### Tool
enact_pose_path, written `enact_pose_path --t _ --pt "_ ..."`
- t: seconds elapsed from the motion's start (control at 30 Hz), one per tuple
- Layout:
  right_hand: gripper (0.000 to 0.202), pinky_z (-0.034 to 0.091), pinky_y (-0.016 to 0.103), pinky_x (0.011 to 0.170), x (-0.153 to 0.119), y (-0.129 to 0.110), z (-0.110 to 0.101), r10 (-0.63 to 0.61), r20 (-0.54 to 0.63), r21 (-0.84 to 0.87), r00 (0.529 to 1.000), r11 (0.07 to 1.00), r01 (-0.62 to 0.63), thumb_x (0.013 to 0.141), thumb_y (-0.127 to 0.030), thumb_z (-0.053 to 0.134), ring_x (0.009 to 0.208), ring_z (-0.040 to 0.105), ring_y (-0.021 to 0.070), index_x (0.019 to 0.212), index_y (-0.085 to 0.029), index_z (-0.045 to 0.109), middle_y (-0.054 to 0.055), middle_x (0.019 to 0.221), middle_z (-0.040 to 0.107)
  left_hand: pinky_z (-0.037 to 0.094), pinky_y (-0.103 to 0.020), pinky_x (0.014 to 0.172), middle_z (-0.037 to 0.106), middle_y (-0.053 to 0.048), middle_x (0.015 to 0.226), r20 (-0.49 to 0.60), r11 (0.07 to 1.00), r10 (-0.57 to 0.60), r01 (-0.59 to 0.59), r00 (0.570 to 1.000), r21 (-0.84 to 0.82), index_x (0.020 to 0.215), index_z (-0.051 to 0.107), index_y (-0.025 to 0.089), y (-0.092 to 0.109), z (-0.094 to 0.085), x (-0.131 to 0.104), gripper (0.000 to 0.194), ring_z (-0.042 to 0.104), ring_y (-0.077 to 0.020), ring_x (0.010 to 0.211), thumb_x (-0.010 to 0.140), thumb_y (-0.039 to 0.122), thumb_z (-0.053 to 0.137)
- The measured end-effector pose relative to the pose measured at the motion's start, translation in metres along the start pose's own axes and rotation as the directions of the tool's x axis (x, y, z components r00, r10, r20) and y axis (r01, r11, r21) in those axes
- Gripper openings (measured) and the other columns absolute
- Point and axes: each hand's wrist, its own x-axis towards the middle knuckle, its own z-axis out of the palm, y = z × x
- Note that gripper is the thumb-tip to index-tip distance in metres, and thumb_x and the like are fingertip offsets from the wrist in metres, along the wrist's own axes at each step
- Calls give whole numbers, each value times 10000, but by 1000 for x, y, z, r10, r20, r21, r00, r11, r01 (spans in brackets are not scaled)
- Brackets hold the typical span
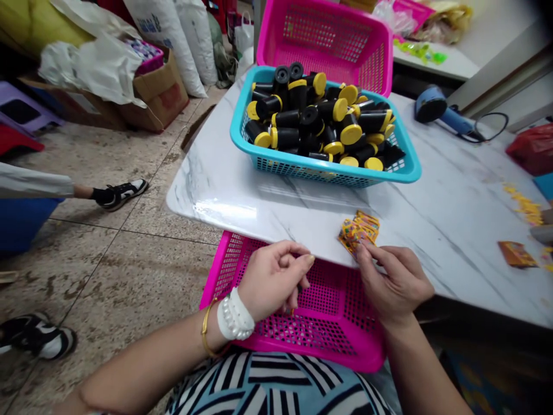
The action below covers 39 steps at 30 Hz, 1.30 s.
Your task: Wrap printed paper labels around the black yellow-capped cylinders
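Striped cloth (280, 374), blue, black and white in broad woven-looking bands, lies nearest, with a pink basket (363, 353) of perforated plastic just beyond it, partly under the edge of the surface (207, 181). The left hand (274, 279) hangs over this basket, fingers loosely curled; whether it grips anything I cannot tell. Its wrist wears a thin gold bangle (208, 329) and a white band (235, 316) set with round, pearly beads.

The right hand (394, 282) pinches with thumb and fingertip at the near edge of the cards (359, 230) — small, flat, glossy orange pieces with busy print, heaped unevenly on the surface near its front edge. The surface itself is smooth and shiny, white with grey marble veins.

Farther back stands a turquoise basket (302, 161), its walls a plastic lattice, piled with black tubes (287, 119) — smooth cylinders with flat, round yellow ends, lying at all angles. Behind it a second pink basket (324, 34) leans tilted, showing its meshed inside.
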Motion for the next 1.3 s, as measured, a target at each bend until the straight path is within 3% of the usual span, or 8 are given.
enact_pose_path --t 0.2,0.3,0.43,0.53,0.67,0.83,1.07,1.3 --pt "452 533 320 636 9 -28 -5 -104 21 116 994 988 101 809 -86 771 653 617 170 1186 -334 756 10 792 695 324 -187 362 572 79 600 57 992 127 -126 990 -20 1077 632 147 14 12 32 341 456 -55 353 857 390 728" --pt "368 567 308 665 17 -44 -12 101 193 363 976 917 -166 857 -171 754 734 670 173 1199 -306 742 39 933 737 327 -193 453 543 58 579 61 981 194 -195 979 4 812 659 143 13 8 32 221 441 -56 460 857 353 710" --pt "233 531 248 518 23 -57 -14 345 641 493 686 500 -712 950 -398 661 565 648 141 1038 -200 746 37 745 733 364 -218 536 569 16 635 103 972 206 -215 973 90 699 654 147 8 1 19 255 487 -92 583 833 355 716" --pt "346 386 198 389 22 -68 -7 407 729 436 550 344 -832 926 -466 679 384 454 86 727 -183 657 -46 464 531 362 -224 537 558 15 630 -2 967 227 -225 974 121 728 662 152 3 -2 7 256 478 -99 586 840 377 712" --pt "393 423 202 468 16 -82 0 582 542 450 607 409 -794 909 -500 686 499 477 92 688 -180 629 -28 562 556 273 -195 449 448 82 530 -169 967 251 -256 953 -10 781 620 170 -2 -3 -7 230 363 -61 457 863 370 699" --pt "443 411 219 443 7 -85 2 585 607 430 538 328 -841 920 -536 657 484 446 99 657 -190 571 -35 557 506 235 -178 369 485 81 499 -112 981 123 -138 986 -139 748 589 176 -8 -5 -7 280 384 -42 352 874 404 691" --pt "334 456 212 530 -1 -86 1 529 321 441 785 650 -618 962 -432 641 540 517 101 733 -189 650 -21 614 585 274 -178 393 505 68 451 95 988 8 7 995 -153 831 638 168 -13 -5 -2 344 392 -61 371 872 507 678" --pt "387 331 184 347 10 -87 2 480 706 417 521 312 -854 873 -516 727 363 417 76 700 -174 672 -45 450 511 405 -201 534 613 11 631 -108 967 254 -252 961 32 735 664 142 -10 -4 -3 252 509 -83 558 867 356 689"
